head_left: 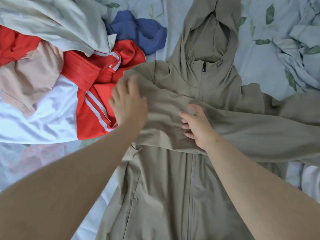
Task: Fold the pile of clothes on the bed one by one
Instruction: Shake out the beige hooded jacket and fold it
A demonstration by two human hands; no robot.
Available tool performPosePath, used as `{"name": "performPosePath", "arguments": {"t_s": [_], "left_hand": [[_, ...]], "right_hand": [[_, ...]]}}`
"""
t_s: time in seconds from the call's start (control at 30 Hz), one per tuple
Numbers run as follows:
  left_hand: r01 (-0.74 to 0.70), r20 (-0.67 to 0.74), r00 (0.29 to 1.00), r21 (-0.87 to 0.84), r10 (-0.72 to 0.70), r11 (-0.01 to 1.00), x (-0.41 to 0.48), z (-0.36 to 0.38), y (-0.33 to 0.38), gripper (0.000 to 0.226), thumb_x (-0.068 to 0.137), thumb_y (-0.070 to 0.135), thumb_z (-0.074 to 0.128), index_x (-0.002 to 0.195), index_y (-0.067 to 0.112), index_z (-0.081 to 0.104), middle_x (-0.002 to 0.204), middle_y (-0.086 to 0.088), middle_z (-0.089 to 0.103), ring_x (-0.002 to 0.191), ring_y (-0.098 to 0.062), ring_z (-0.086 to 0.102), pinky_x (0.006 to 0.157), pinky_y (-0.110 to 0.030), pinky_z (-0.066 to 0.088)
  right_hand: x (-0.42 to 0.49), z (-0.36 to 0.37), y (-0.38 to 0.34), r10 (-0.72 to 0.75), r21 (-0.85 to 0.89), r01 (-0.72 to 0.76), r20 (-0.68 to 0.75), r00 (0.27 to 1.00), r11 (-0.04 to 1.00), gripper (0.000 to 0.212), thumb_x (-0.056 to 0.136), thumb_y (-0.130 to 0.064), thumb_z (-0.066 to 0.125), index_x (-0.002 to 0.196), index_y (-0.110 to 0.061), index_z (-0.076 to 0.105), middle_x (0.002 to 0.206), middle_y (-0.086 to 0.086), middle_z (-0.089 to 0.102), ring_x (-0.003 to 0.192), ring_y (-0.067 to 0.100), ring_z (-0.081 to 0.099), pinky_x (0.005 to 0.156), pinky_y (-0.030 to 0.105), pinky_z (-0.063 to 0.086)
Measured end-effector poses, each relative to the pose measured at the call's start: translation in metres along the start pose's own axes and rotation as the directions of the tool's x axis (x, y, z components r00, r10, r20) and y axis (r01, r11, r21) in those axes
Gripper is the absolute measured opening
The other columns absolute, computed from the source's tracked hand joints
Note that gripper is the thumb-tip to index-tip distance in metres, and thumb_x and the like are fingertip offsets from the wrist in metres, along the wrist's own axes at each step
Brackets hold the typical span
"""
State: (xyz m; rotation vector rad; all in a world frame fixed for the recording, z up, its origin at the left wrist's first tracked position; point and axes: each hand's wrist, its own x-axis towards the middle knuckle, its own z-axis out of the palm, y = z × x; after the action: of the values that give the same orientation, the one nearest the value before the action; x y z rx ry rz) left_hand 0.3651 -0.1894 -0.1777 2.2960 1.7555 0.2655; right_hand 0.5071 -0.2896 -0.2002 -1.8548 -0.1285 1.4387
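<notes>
Both spread flat on the jacket (pixel 173 187): left hand (pixel 129 104), right hand (pixel 197 125); pile (pixel 97 71) touches its shoulder edge.

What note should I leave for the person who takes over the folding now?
Left hand: open, flat on the shoulder of the khaki jacket.
Right hand: open, pressing the sleeve laid across the chest.
The jacket lies zip-up on the bed.
Done: one sleeve folded in.
Left: other sleeve, hood, body, then the pile of clothes beside it.
</notes>
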Motion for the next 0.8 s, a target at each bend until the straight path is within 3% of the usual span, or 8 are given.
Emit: {"name": "performPosePath", "arguments": {"t_s": [0.07, 0.13, 0.2, 0.27, 0.37, 0.47, 0.67, 0.8], "left_hand": [[-0.295, 0.005, 0.955, 0.063, 0.295, 0.953, -0.027, 0.014, 0.019, 0.051, 0.073, 0.018, 0.066, 0.122, 0.02, 0.055, 0.127, -0.01, 0.054, 0.112, -0.033, 0.053, 0.085, -0.044, 0.045], [-0.475, 0.234, 0.86, 0.045, 0.453, 0.879, -0.049, 0.027, 0.035, 0.044, 0.083, 0.022, 0.053, 0.128, 0.023, 0.053, 0.136, -0.005, 0.049, 0.127, -0.028, 0.045, 0.096, -0.043, 0.042], [-0.491, 0.556, 0.728, 0.017, 0.4, 0.871, -0.067, 0.04, 0.048, 0.054, 0.096, 0.035, 0.042, 0.147, 0.031, 0.026, 0.156, 0.0, 0.019, 0.145, -0.023, 0.013, 0.114, -0.042, 0.018], [-0.472, 0.709, 0.643, 0.067, 0.29, 0.879, -0.076, 0.046, 0.061, 0.066, 0.096, 0.045, 0.041, 0.15, 0.037, 0.003, 0.159, 0.002, -0.003, 0.147, -0.024, -0.004, 0.117, -0.044, 0.005], [-0.413, 0.723, 0.66, 0.119, 0.206, 0.903, -0.08, 0.05, 0.086, 0.071, 0.095, 0.045, 0.042, 0.149, 0.041, -0.005, 0.159, 0.001, -0.013, 0.146, -0.029, -0.009, 0.118, -0.048, 0.007], [-0.441, 0.753, 0.617, 0.088, 0.23, 0.893, -0.079, 0.052, 0.116, 0.069, 0.096, 0.043, 0.041, 0.149, 0.04, -0.003, 0.158, 0.002, -0.015, 0.146, -0.029, -0.01, 0.118, -0.048, 0.009], [-0.562, 0.804, 0.513, 0.05, 0.3, 0.826, -0.088, 0.072, 0.158, 0.072, 0.093, 0.049, 0.043, 0.15, 0.039, 0.0, 0.159, 0.002, -0.011, 0.145, -0.031, -0.014, 0.118, -0.05, 0.002], [-0.564, 0.826, 0.472, 0.015, 0.308, 0.826, -0.099, 0.083, 0.178, 0.08, 0.089, 0.053, 0.047, 0.15, 0.038, -0.003, 0.159, 0.001, -0.015, 0.144, -0.033, -0.018, 0.118, -0.047, -0.002]], "right_hand": [[-0.004, -0.011, 0.005, -0.029, 0.038, 0.034, -0.127, 0.992, 0.999, 0.027, 0.091, -0.016, 0.052, 0.117, -0.021, 0.048, 0.086, 0.001, 0.054, 0.062, 0.012, 0.05, 0.057, 0.022, 0.04], [-0.008, -0.031, 0.015, -0.053, 0.03, 0.064, -0.269, 0.962, 0.998, 0.017, 0.089, -0.011, 0.05, 0.104, -0.018, 0.053, 0.081, 0.003, 0.057, 0.056, 0.013, 0.051, 0.053, 0.022, 0.041], [-0.01, -0.06, 0.03, -0.066, -0.003, 0.071, -0.429, 0.901, 0.997, 0.011, 0.088, -0.011, 0.051, 0.087, -0.022, 0.052, 0.086, 0.006, 0.061, 0.063, 0.02, 0.054, 0.062, 0.029, 0.043], [-0.016, -0.091, 0.046, -0.027, 0.016, 0.045, -0.601, 0.798, 0.999, 0.013, 0.088, -0.012, 0.051, 0.081, -0.021, 0.047, 0.081, 0.002, 0.056, 0.079, 0.024, 0.052, 0.071, 0.033, 0.039], [-0.031, -0.127, 0.064, 0.097, 0.153, 0.042, -0.791, 0.604, 0.987, 0.014, 0.088, -0.015, 0.057, 0.092, -0.014, 0.044, 0.095, 0.01, 0.056, 0.094, 0.03, 0.052, 0.077, 0.031, 0.036], [-0.042, -0.155, 0.067, 0.276, 0.303, -0.021, -0.836, 0.474, 0.953, 0.049, 0.088, -0.025, 0.06, 0.127, -0.002, 0.042, 0.135, 0.02, 0.044, 0.118, 0.034, 0.048, 0.092, 0.035, 0.036], [-0.036, -0.215, 0.067, 0.31, 0.462, 0.26, -0.83, 0.463, 0.848, 0.073, 0.083, -0.033, 0.069, 0.139, -0.012, 0.028, 0.137, 0.008, 0.044, 0.118, 0.023, 0.05, 0.102, 0.035, 0.043], [-0.031, -0.251, 0.062, 0.415, 0.519, 0.247, -0.83, 0.372, 0.818, 0.077, 0.079, -0.036, 0.068, 0.14, -0.018, 0.025, 0.137, 0.009, 0.04, 0.111, 0.028, 0.049, 0.092, 0.04, 0.046]]}}
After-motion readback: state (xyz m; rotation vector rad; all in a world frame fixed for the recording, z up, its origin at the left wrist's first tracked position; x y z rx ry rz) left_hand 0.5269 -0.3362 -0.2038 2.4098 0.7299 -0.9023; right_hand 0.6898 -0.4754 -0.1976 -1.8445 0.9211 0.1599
